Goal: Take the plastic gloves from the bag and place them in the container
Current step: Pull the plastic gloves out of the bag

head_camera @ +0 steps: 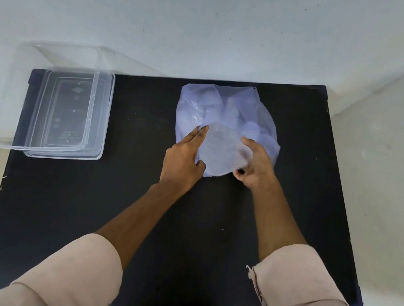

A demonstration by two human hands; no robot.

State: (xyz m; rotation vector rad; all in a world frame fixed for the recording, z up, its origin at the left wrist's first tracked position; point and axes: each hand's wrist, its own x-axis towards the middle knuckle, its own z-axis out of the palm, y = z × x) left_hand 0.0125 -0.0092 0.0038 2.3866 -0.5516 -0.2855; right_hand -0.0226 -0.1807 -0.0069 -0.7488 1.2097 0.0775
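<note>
One clear plastic container (72, 112) sits at the far left corner of the black table (110, 217), overhanging its left edge, with one clear lid (54, 56) tilted up against the pale wall (214, 13) behind it. Nothing lies between it and the single bluish plastic bag (227, 105), which rests well apart near the far edge, right of centre. At the bag's near mouth, a translucent bundle of plastic gloves (221, 150) shows; their number cannot be told. The left hand (184, 160) pinches the bundle's left side, and the right hand (256, 165) grips its right side. Two rolled pink sleeves (307, 282) frame the near edge
</note>
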